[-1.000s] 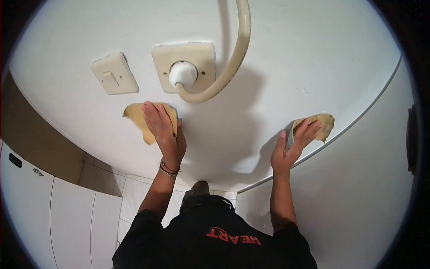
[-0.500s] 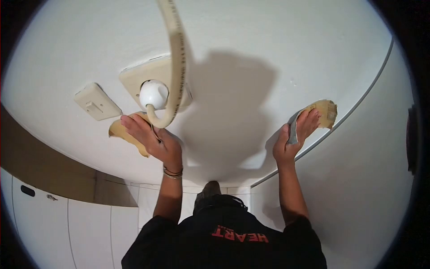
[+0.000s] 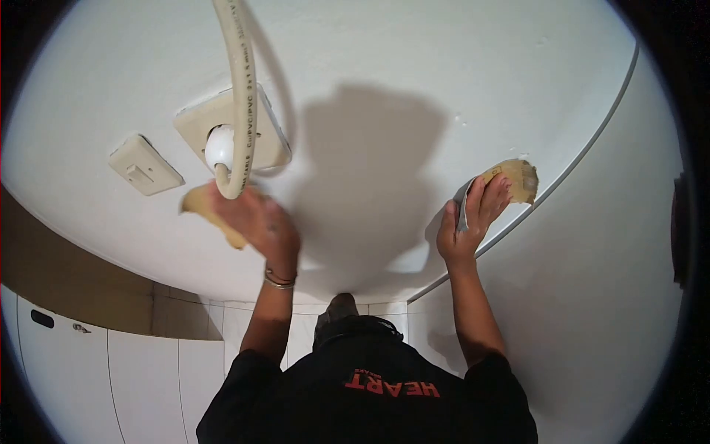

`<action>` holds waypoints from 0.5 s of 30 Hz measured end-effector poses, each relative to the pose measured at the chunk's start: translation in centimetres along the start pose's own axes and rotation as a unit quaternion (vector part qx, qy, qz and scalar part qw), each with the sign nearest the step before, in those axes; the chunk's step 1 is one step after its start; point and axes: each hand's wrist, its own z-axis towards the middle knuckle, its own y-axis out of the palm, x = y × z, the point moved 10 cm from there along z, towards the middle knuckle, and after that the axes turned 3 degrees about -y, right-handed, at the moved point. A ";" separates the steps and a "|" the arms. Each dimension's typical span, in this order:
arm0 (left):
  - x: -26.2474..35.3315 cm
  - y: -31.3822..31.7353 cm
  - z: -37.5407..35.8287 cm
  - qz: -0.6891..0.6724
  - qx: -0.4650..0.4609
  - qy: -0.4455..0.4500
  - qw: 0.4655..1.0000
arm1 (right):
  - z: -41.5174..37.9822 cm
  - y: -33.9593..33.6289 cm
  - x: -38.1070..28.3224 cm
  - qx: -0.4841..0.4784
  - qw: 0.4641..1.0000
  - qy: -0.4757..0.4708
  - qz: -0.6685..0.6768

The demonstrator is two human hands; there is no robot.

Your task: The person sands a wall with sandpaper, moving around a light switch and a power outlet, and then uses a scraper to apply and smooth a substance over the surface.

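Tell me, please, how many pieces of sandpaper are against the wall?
2: one sandpaper sheet under the blurred left hand below the socket, the other sandpaper piece under the right hand near the corner.

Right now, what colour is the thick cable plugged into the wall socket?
Cream-beige with dark printed lettering along it; the cable shows clearly in the head view.

A cream socket plate (image 3: pixel 266 144) is mounted on the white wall (image 3: pixel 414 66), with a white plug (image 3: pixel 220 146) inserted and a cream cable (image 3: pixel 240 89) rising from it. A light switch (image 3: pixel 144 165) is fixed just beside it. White tiles (image 3: pixel 140 377) are seen below.
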 end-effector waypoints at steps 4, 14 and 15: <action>-0.9 -0.5 0.9 -0.025 0.035 -0.094 0.995 | 0.7 0.3 -0.3 -0.014 0.998 0.053 0.014; -0.9 0.4 -0.3 -0.056 0.040 -0.134 0.989 | 1.5 -0.6 0.9 0.037 0.984 0.163 0.059; 1.4 1.3 -1.0 0.015 -0.008 -0.039 0.999 | 1.9 0.0 -0.5 0.027 0.992 0.117 0.049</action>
